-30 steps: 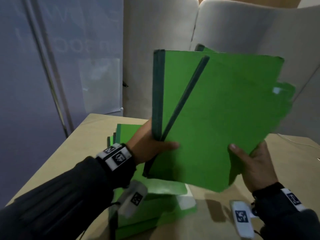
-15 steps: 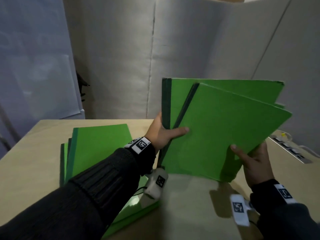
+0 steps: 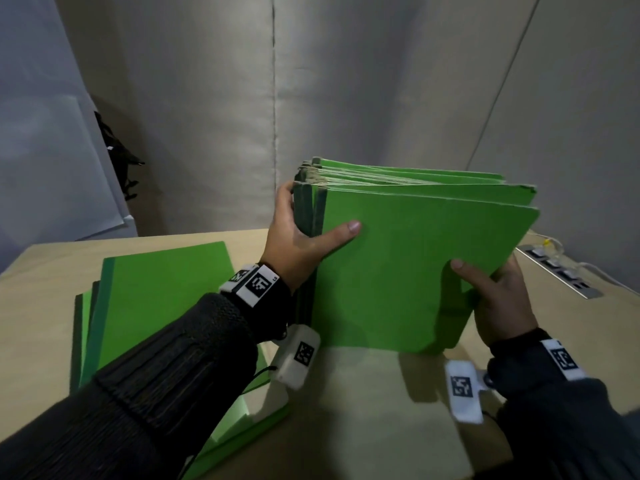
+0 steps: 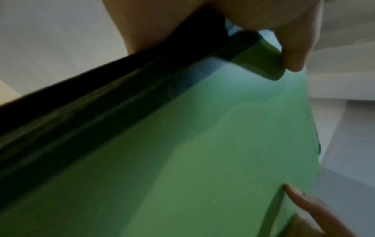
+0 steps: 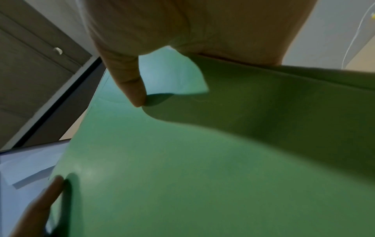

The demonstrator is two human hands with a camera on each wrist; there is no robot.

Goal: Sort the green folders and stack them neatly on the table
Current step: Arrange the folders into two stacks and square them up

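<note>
A bundle of several green folders (image 3: 408, 271) with dark green spines stands on its lower edge on the tan table (image 3: 381, 403), leaning back. My left hand (image 3: 304, 233) grips the spine side, thumb across the front cover and fingers behind. My right hand (image 3: 498, 299) holds the lower right edge, thumb on the front. The left wrist view shows the green folders (image 4: 202, 152) filling the frame with my thumb at the spine. In the right wrist view my thumb presses the green cover (image 5: 182, 168). A second stack of green folders (image 3: 152, 299) lies flat at the left, partly hidden by my left sleeve.
A grey power strip (image 3: 557, 271) with white cables lies on the table at the far right. Grey padded panels stand behind the table. A black object (image 3: 119, 157) hangs by the wall at the left.
The bundle has come down from the air onto the table in front of me, and the fanned folders have closed together. Both hands kept their hold.
</note>
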